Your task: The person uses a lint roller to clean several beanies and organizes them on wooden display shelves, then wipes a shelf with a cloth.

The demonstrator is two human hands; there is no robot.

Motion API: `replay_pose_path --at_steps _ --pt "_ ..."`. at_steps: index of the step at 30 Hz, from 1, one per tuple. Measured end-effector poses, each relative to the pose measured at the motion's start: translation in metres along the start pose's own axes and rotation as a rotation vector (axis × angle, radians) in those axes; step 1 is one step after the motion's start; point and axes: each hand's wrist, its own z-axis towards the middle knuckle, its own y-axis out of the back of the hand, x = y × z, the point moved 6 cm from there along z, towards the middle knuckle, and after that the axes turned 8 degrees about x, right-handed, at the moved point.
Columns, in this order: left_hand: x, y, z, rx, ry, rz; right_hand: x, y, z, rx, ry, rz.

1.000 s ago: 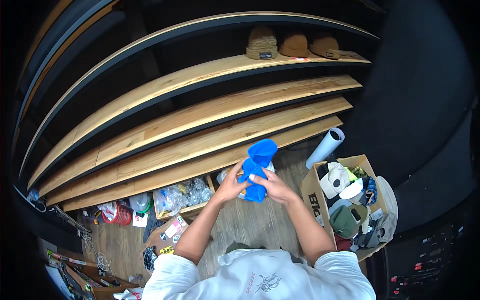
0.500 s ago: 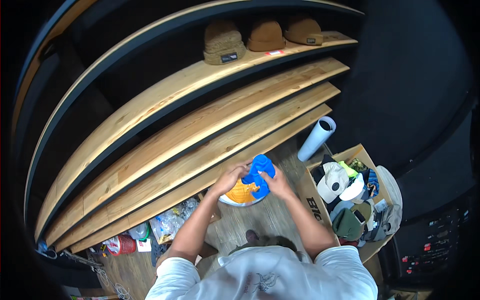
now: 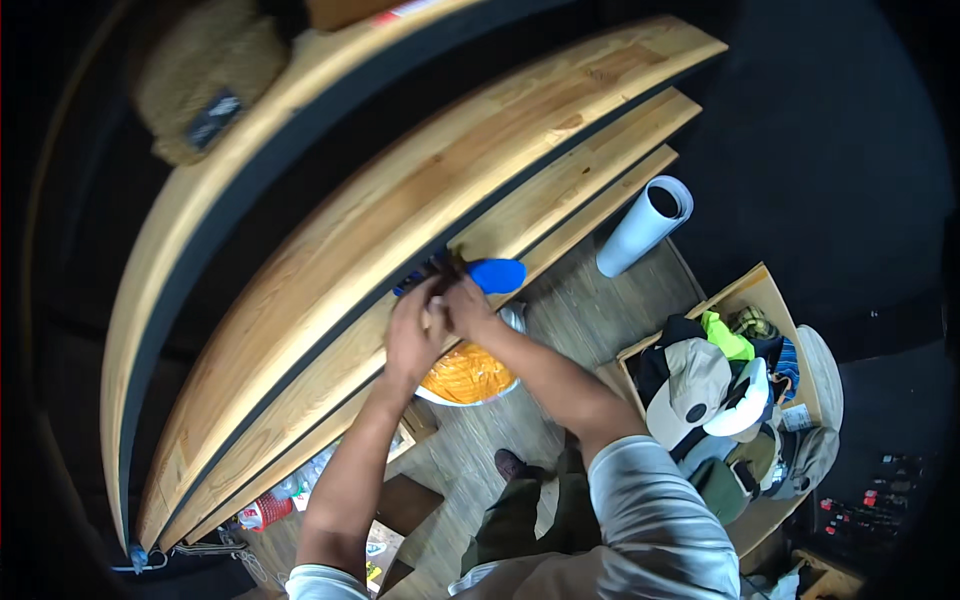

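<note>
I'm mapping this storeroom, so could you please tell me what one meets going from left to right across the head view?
Tan knitted hat on the top shelf → left hand → right hand → blue cap → rolled white sheet → cardboard box of caps.

Both arms rise from the lower edge and reach up and forward, meeting near the middle of the view. The left forearm is bare, long and nearly straight, with a pale sleeve showing only at its base; it slants up to the right. The left hand [image 3: 412,335] is raised with its back toward the camera, fingers curled inward. The right arm wears a grey sleeve pushed to about the elbow, and its bare forearm slants up to the left. The right hand [image 3: 468,305] sits just beside the left one, touching it, fingers bent and pinched closed at the tips
</note>
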Motion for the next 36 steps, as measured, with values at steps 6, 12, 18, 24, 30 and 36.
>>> replay_pose_path --at_steps 6,12,18,24,30,36 --pt "0.049 -0.053 0.020 0.039 0.125 0.150 -0.264 0.088 -0.042 -0.145 -0.418 -0.263" --pt "0.040 -0.116 0.043 0.045 0.160 0.183 -0.396 0.109 -0.076 -0.225 -0.822 -0.216" --pt "0.051 -0.094 0.039 -0.043 0.169 0.165 -0.119 0.012 0.007 0.017 0.008 0.152" --pt "0.043 -0.085 0.035 0.005 0.155 0.237 -0.301 0.053 0.034 0.023 -0.598 0.555" --pt "0.042 -0.103 0.036 -0.012 0.186 0.152 -0.516 0.148 -0.060 -0.467 -0.699 -0.340" --pt "0.053 -0.095 0.032 -0.080 0.135 -0.022 -0.370 0.102 -0.051 -0.416 -0.674 -0.140"
